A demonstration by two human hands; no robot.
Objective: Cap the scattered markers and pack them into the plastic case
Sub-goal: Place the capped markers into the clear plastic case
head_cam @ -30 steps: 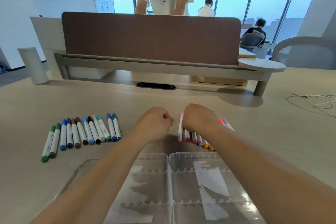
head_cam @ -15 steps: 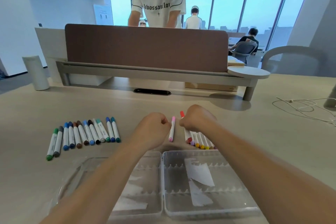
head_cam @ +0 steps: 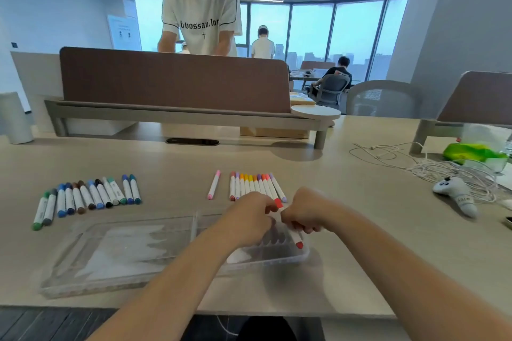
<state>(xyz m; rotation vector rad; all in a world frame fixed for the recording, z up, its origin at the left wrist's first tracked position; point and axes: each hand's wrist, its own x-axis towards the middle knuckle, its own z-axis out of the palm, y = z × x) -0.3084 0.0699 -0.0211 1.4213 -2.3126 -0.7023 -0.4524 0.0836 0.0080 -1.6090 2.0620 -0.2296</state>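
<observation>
Red at both ends, the red marker (head_cam: 298,244) is sitting in both your hands, above the right half of the plastic case (head_cam: 116,282). The case is lying open and clear on the table (head_cam: 360,243), near its front edge. Your right hand (head_cam: 304,214) is curling its fingers round the white barrel, and the lower red end is sticking out below your fist, over the case's slotted tray. Your left hand (head_cam: 248,220) is pinching the upper end at the red cap; whether that cap is pushed fully home cannot be told.

Just beyond your hands, a row of warm-coloured markers (head_cam: 255,185) is lying side by side, orange, yellow, purple and pink caps pointing away from you. A single pink marker (head_cam: 214,185) is lying apart, just left of that row. Well to the left, a row of cool-coloured markers (head_cam: 88,196) in blues, greens and browns is fanning across the table. Far to your right, a white game controller (head_cam: 457,194) is resting beside a tangle of white cable (head_cam: 415,159).
</observation>
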